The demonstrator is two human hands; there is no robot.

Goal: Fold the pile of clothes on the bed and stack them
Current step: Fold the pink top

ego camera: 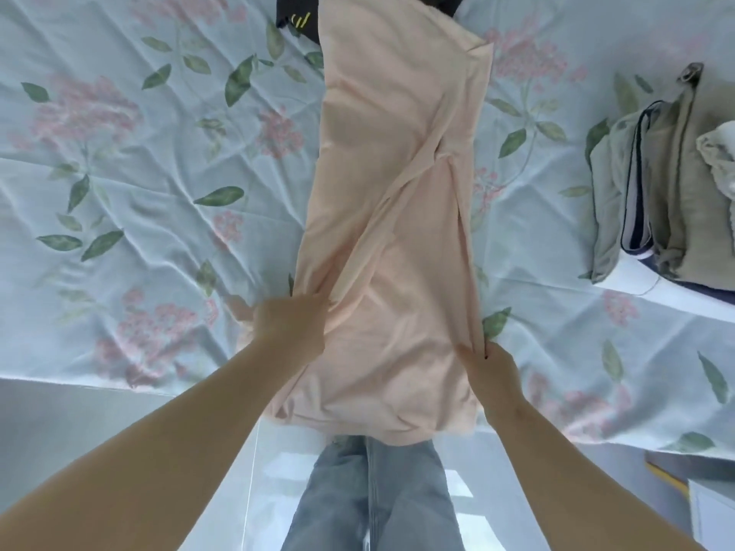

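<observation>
A long pale peach garment [397,200] lies lengthwise down the middle of the bed, folded into a narrow strip, its near end hanging over the bed's front edge. My left hand [290,324] grips its left edge near the front, fingers curled into the cloth. My right hand [491,369] pinches the right edge at about the same height. A stack of folded clothes [660,192], olive, pale green and navy, sits at the right of the bed. A dark garment with yellow marks [298,19] lies at the far end, partly under the peach one.
The bed wears a light blue sheet with pink flowers and green leaves [139,173]. Its front edge runs across the lower frame. Below it are my legs in blue jeans [370,499] and a pale floor. A white piece of furniture [712,507] stands at the lower right.
</observation>
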